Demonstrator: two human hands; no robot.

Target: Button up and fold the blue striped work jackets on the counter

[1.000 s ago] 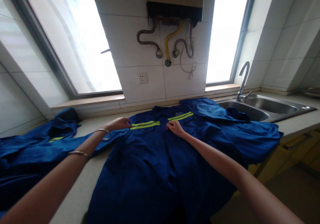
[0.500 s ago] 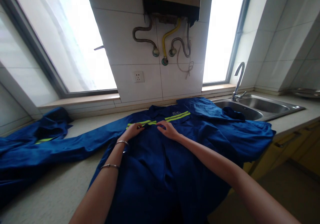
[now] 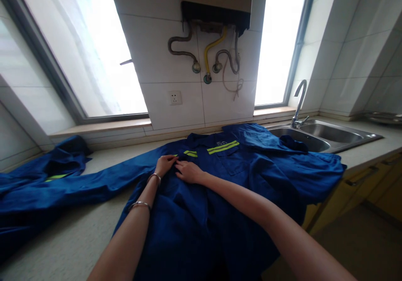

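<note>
A blue work jacket with yellow-green reflective stripes lies front up on the pale countertop. My left hand and my right hand sit close together on the jacket's left chest, over its pocket, covering part of the left stripe. Both hands have their fingers curled onto the cloth as if pinching it; what lies under the fingertips is hidden. Two bangles ring my left wrist. The jacket's left sleeve stretches out to the left along the counter.
A second blue garment is heaped at the left end of the counter. A steel double sink with a tap lies at the right, the jacket's right side draped over its edge. A water heater with pipes hangs on the tiled wall.
Both hands came together from apart on the chest stripes, then shifted left onto the left chest pocket. The view has tilted slightly.
</note>
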